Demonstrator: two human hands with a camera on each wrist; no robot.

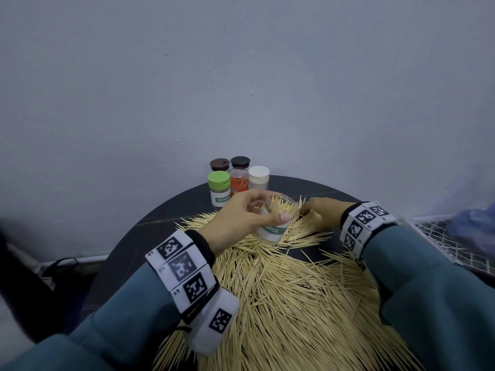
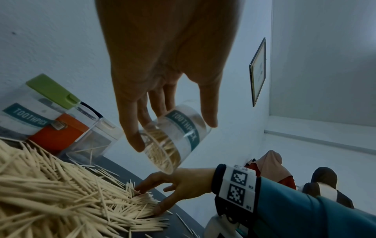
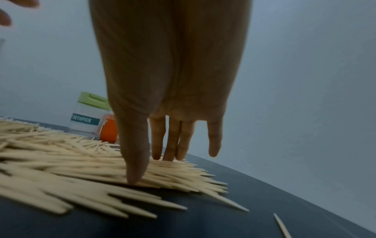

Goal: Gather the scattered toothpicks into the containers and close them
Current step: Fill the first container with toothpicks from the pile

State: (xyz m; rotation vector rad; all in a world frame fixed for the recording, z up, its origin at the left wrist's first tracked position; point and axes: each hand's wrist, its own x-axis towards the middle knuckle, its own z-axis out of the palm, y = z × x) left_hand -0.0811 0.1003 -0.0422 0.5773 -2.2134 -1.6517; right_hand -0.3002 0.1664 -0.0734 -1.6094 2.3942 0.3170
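Observation:
A big heap of wooden toothpicks point(image 1: 294, 303) covers the round black table point(image 1: 160, 210). My left hand point(image 1: 267, 210) grips an open clear container point(image 1: 276, 228) labelled TOOTHPICK. It is lifted and tilted over the heap, partly filled with toothpicks. The left wrist view shows that container point(image 2: 179, 135) from below, held between thumb and fingers. My right hand point(image 1: 316, 210) rests on the heap's far right edge. Its thumb and straight fingers point(image 3: 168, 154) press down on a small bunch of toothpicks point(image 3: 173, 173).
Several containers stand at the table's far edge by the wall: green-lidded point(image 1: 219, 190), orange point(image 1: 239, 183), white-lidded point(image 1: 258, 178), brown-lidded point(image 1: 219, 164) and black-lidded point(image 1: 240, 162). A white wire rack point(image 1: 434, 236) sits to the right. People sit on the floor point(image 2: 268, 169).

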